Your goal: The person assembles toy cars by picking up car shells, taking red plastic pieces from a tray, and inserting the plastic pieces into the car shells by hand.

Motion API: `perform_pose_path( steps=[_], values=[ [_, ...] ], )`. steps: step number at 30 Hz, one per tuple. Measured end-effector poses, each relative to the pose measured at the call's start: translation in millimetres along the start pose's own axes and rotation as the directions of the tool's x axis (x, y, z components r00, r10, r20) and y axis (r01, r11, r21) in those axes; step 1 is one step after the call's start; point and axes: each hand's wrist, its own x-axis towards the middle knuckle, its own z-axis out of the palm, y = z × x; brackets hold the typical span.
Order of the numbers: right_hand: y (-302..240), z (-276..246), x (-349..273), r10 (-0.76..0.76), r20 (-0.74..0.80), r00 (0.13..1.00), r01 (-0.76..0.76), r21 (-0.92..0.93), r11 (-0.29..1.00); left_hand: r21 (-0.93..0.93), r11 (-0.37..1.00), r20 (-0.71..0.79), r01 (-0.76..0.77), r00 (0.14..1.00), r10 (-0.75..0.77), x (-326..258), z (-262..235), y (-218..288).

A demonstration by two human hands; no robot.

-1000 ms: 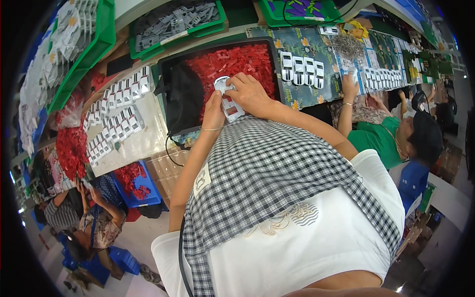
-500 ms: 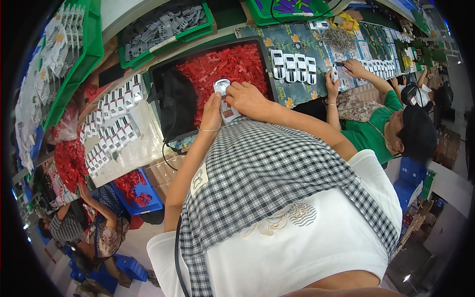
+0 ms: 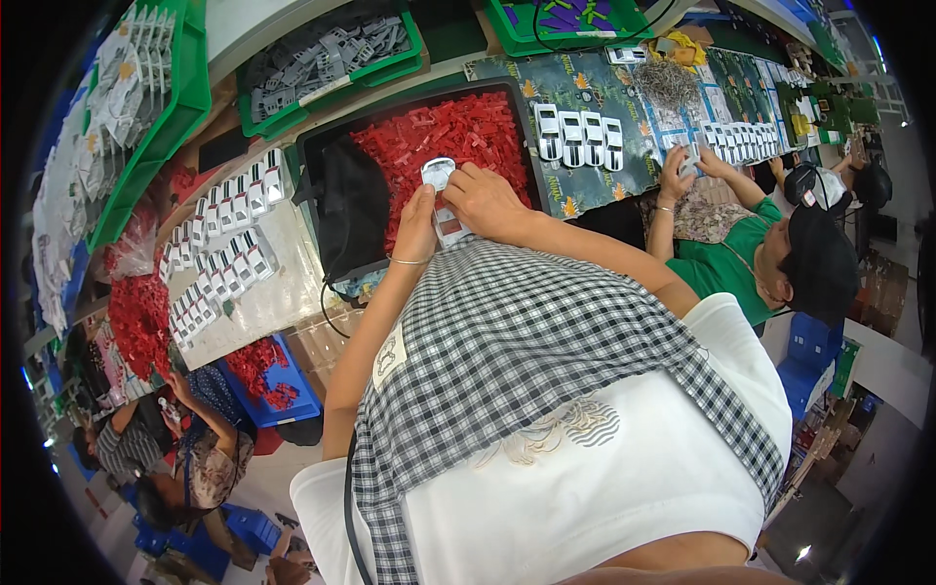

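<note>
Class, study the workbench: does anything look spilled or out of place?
Nothing stands out. Red parts stay inside the black tray, white units sit in a row, and both hands hold a white piece.

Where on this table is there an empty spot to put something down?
Bare room: the patterned mat between the red parts tray and the white housings, and the pale sheet below the rows of housings. The tray and green bins are crowded.
</note>
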Motion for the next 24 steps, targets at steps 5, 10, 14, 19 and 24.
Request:
perform_pose_path(
  steps=[5,10,14,19,24],
  values=[
    [-5.9,-8.0,2.7,0.072,-0.065,0.995,-0.072,0.013,0.997,-0.003,1.000,0.014,-0.030,0.999,0.030,1.9,-5.1,-3.2],
    [-0.5,-12.7,-0.9,0.171,-0.103,0.980,-0.160,0.111,0.981,0.004,1.000,-0.013,0.006,1.000,-0.006,-1.5,6.3,4.6],
    [-0.6,-19.1,-0.4,0.249,-0.171,0.953,-0.207,0.227,0.952,0.178,0.979,-0.008,-0.100,0.995,0.103,4.0,-0.1,-1.3],
    [-0.5,-15.1,-2.1,0.557,0.052,0.829,-0.442,0.671,0.595,0.285,0.943,-0.041,-0.170,0.981,0.189,-0.2,11.3,4.5],
    [7.2,-8.2,-0.5,0.554,0.130,0.823,-0.492,0.652,0.577,0.480,0.841,-0.005,-0.250,0.958,0.287,0.5,15.5,6.5]
  ],
)
